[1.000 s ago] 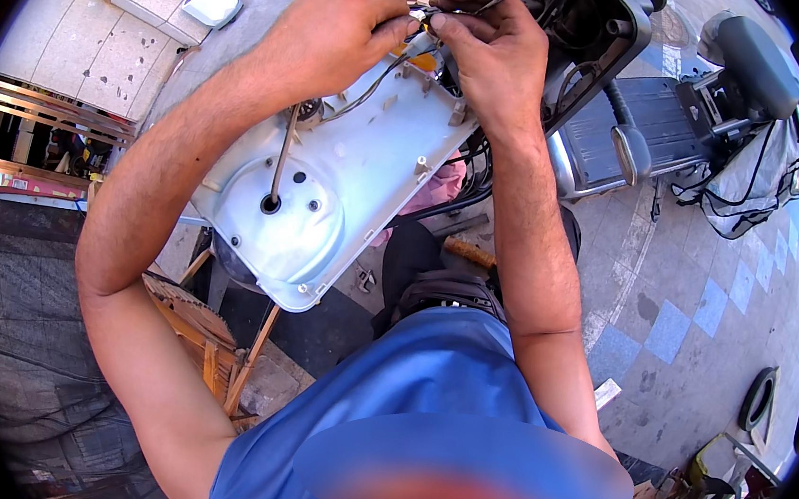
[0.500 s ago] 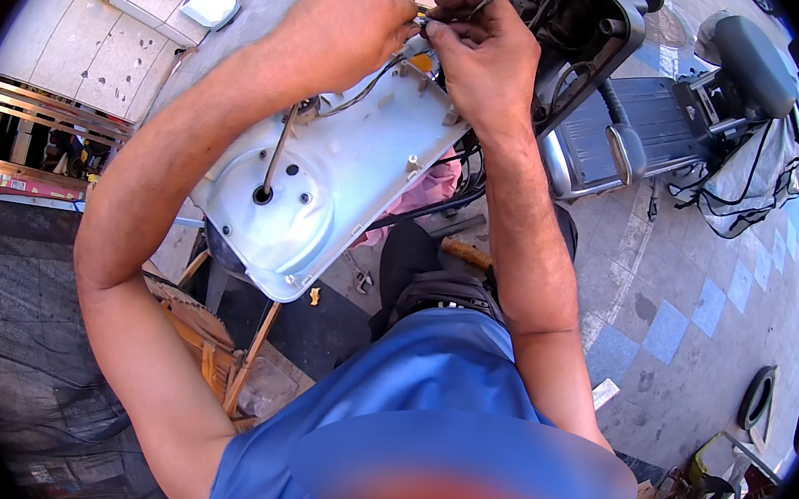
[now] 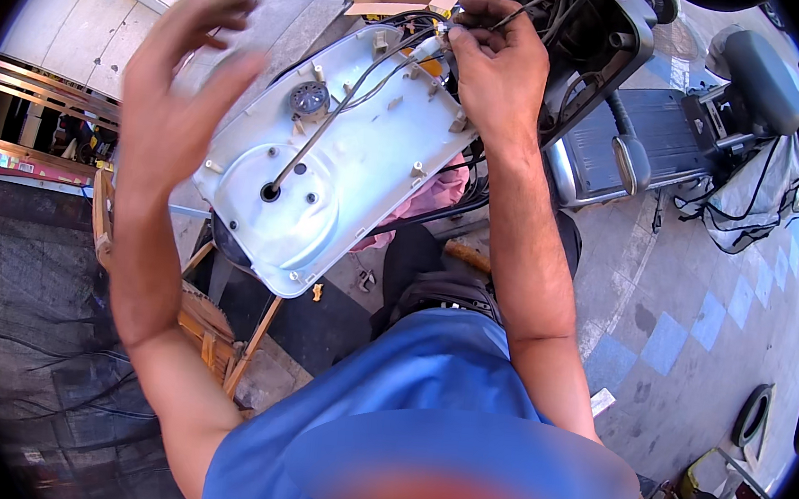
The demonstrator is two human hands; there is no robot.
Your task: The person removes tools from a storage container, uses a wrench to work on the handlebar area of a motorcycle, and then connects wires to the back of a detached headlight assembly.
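My right hand (image 3: 501, 64) is closed in a pinch on a wire (image 3: 531, 8) at the top of the view. Beside its fingertips is a small white connector (image 3: 427, 48), partly hidden. My left hand (image 3: 185, 88) is raised away at the left, its fingers spread and blurred, holding nothing. Between my arms lies a white plastic panel (image 3: 372, 124), tilted, its inner side with pegs facing up. A dark cable (image 3: 341, 107) runs from a hole in the panel's round recess toward my right hand. A round black part (image 3: 309, 100) is on the panel.
An open cardboard box (image 3: 397, 2) sits beyond the panel. A black frame with cables (image 3: 591, 67) stands right of my hand. Farther right is a scooter (image 3: 638, 128) with a grey seat. Pink cloth (image 3: 435, 196) and a wrench (image 3: 365, 280) lie below the panel. A tire (image 3: 754, 414) is far right.
My left hand has let go of the wiring and swung left and away, opening, uncovering the round black part and the box. My right hand keeps its pinch in nearly the same place.
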